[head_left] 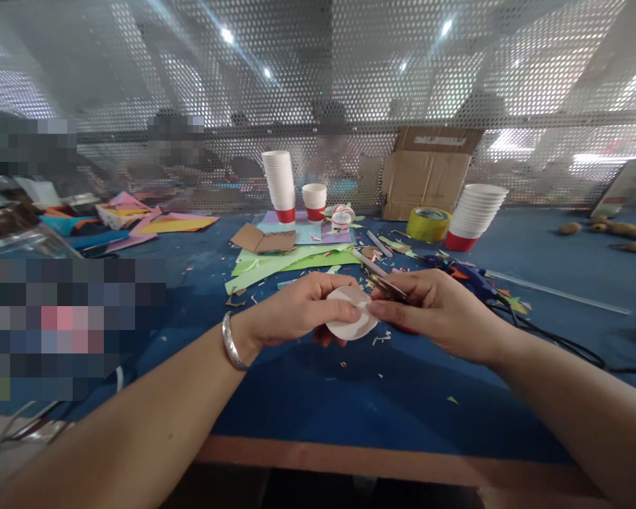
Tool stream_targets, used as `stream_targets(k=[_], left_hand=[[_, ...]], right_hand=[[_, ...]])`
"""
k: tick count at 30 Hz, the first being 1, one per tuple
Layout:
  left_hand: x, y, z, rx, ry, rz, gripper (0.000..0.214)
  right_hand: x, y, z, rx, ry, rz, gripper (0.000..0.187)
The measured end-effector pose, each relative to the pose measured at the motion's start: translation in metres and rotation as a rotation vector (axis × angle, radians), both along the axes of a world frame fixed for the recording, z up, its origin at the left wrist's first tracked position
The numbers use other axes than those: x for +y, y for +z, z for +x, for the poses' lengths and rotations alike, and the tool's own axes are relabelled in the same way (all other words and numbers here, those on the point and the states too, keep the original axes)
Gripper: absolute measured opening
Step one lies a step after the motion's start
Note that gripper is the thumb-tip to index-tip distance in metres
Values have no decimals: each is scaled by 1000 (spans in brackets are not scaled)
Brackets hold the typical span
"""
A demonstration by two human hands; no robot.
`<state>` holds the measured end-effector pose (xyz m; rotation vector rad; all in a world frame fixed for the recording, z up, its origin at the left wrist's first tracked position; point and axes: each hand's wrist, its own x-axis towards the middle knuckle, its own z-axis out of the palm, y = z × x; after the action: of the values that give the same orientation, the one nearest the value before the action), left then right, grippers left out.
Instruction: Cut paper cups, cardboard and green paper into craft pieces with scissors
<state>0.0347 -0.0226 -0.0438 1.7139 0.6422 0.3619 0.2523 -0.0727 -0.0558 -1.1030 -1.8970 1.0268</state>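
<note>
Above the blue table [350,396], my left hand [297,311] pinches a round white paper disc [352,314], thumb on top. My right hand [434,307] is closed around scissors [374,272]; their blades point up and left past the disc's right edge, and a red handle shows under the palm. A silver bangle [232,343] sits on my left wrist. Small paper snippets lie under both hands.
Stacks of white and red paper cups [280,185] [474,215], a single cup [314,201], yellow tape roll [427,223], green paper sheets [291,263], cardboard piece [262,239] and box [429,173]. A blue glue gun [474,279] with black cable lies right. Mesh screen behind.
</note>
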Motion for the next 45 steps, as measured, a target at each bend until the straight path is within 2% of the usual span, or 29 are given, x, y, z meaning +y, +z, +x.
stream_targets(k=[2,6,9,13,16,19,29,37,45], left_hand=[[1,-1,-1,27,-23,-19,20],[4,-3,-2,20,-40,60,19],[4,-5,0,-60,18,71,18],[4,-9,5,-204,213,-53,23],[6,-11,5,-281,350,-156,23],[7,-10,5,-319,413,-171,23],[6,-9,3,-386,328,-20,12],[5,-11,2,-341,292,86,20],[3,-10,3,-431,226,-3,13]], right_hand=[[1,0,-1,9,70,-34,32],[3,-2,-2,48,155,-107,38],[3,-2,-1,47,52,-45,40],[1,2,2,-4,-121,123,52],[-1,4,3,-123,-184,212,52],[-1,4,2,-210,-211,215,48],[-1,5,2,-220,-163,209,44],[-1,6,2,-219,-157,199,44],[-5,8,2,-200,-150,232,42]])
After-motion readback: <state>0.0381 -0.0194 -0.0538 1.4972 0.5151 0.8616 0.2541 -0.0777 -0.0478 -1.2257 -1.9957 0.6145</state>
